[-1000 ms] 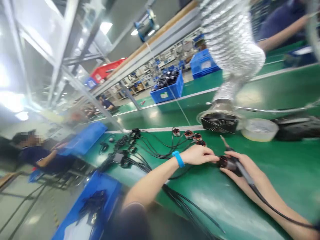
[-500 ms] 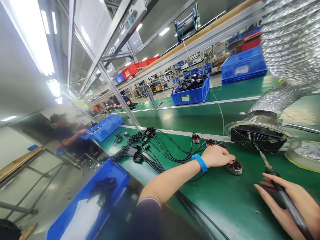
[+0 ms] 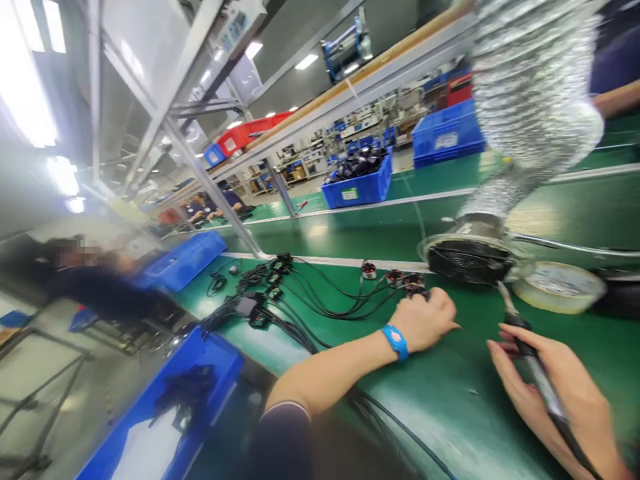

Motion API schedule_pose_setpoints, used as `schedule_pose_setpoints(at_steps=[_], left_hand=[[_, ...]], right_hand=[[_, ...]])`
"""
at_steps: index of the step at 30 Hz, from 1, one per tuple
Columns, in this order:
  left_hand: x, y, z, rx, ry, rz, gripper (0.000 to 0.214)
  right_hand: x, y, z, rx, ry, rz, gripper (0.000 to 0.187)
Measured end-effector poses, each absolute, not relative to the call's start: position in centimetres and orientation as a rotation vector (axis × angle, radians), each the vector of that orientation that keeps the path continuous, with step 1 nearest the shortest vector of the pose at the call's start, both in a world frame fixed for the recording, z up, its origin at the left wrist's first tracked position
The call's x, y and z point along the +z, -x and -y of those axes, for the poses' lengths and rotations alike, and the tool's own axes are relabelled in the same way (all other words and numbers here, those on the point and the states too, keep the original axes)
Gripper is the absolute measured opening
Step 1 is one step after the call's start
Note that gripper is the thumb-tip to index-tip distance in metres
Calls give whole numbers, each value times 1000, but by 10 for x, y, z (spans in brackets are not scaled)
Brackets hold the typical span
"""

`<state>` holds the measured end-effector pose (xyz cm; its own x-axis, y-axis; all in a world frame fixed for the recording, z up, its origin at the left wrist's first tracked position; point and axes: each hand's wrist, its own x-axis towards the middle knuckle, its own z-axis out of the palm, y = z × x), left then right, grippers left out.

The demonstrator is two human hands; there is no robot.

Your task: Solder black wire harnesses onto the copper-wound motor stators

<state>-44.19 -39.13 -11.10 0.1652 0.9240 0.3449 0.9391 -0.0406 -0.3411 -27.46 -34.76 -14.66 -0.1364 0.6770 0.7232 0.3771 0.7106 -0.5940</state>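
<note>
My left hand point(image 3: 425, 320), with a blue wristband point(image 3: 396, 341), is over the green bench, its fingers curled down beside a row of small round motors. Whatever is in those fingers is hidden behind the hand. One motor point(image 3: 369, 269) stands at the row's left end, another motor point(image 3: 394, 277) is in the middle, and a third motor point(image 3: 414, 283) is partly covered by my fingertips. On the right, my right hand point(image 3: 555, 380) grips a soldering iron point(image 3: 543, 380) like a pen, its tip pointing up and away toward the black fan.
A black fume fan point(image 3: 467, 261) with a silver duct point(image 3: 530, 80) stands behind the hands. Beside it lies a tape roll point(image 3: 560, 287). Black cables with small circuit boards point(image 3: 275, 292) spread left. A blue bin point(image 3: 165, 400) is at the near edge. A co-worker point(image 3: 100, 280) sits left.
The view has turned right, shifting the scene left. My left hand has moved from the nearest motor toward the row, and that motor no longer shows. The soldering iron stays in my right hand.
</note>
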Motion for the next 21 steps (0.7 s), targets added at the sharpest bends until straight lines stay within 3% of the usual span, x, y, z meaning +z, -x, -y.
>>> schedule_pose_setpoints(at_steps=[5, 14, 18, 21], left_hand=[[-115, 458, 373, 61, 1959, 1866, 49], [-102, 474, 353, 61, 1931, 2054, 51], [-93, 465, 370, -12, 1960, 1981, 55], [-87, 458, 406, -13, 2082, 1885, 46]], right_hand=[[-135, 269, 359, 348, 746, 1761, 23], [-138, 265, 357, 391, 754, 1773, 25], [-135, 266, 356, 311, 773, 1761, 23], [-130, 268, 360, 292, 781, 1767, 24]])
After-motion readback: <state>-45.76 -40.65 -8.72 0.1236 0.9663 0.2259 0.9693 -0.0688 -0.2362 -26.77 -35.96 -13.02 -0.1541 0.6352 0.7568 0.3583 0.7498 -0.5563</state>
